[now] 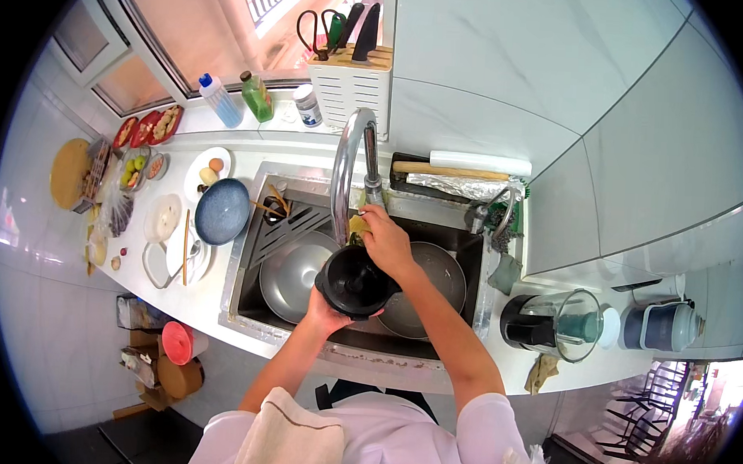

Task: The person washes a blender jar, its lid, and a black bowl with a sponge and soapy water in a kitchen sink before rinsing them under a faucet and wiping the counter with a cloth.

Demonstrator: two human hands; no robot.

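Observation:
My left hand [329,314] grips a round black plastic container [353,282] from below and tilts it over the sink [397,351]. Its dark hollow faces up towards me. My right hand [385,240] holds a yellow sponge [359,224] just above the container's far rim, beside the chrome gooseneck faucet [342,168]. Part of the sponge is hidden by my fingers. Below my hands, a shiny metal pan [292,278] lies in the left of the sink and a greyish round pan [437,284] in the right.
A grey slotted rack [290,231] spans the sink's left side. Left on the counter are a blue bowl [222,212] and a plate with eggs [194,162]. A glass blender jug [569,328] stands right. Behind the faucet is a white knife block [349,91] with knives and scissors.

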